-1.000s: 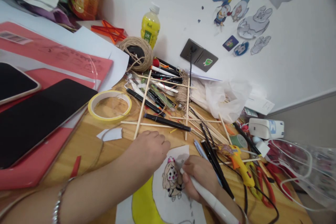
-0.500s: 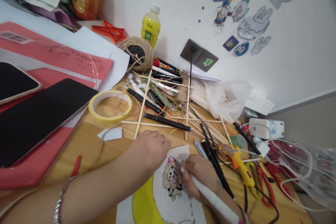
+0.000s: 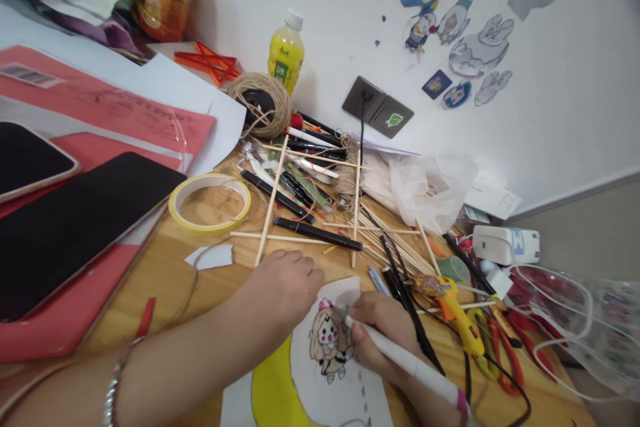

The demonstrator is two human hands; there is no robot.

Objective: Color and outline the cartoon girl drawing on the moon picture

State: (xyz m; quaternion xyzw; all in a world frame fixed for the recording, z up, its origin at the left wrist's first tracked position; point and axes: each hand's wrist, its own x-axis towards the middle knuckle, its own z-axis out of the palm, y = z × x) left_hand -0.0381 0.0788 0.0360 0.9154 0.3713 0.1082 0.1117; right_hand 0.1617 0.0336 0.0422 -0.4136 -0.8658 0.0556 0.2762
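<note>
My right hand (image 3: 384,330) grips a white marker (image 3: 410,363) with a pink end, its tip close to the drawing. Beneath both hands lies a white sheet of paper (image 3: 310,353) with a large yellow curved shape (image 3: 273,383) on it. A small cartoon figure (image 3: 329,340) with long beige hair and a pink crown is drawn there, and dashes run down beside it. My left hand (image 3: 290,287) rests at the sheet's upper left edge, fingers curled under, so what they hold, if anything, is hidden.
Wooden sticks (image 3: 273,200) and a black marker (image 3: 317,233) lie beyond my hands. Yellow tape (image 3: 175,203), a dark tablet-like device (image 3: 95,227) and red folders (image 3: 165,107) are left. A yellow glue gun (image 3: 463,320), cables and red-handled pliers (image 3: 507,360) lie right. A drink bottle (image 3: 287,53) stands behind.
The white marker has tilted slightly, and more of its pink end shows. My right hand has shifted a little; my left hand stays in place. The whole view has moved slightly.
</note>
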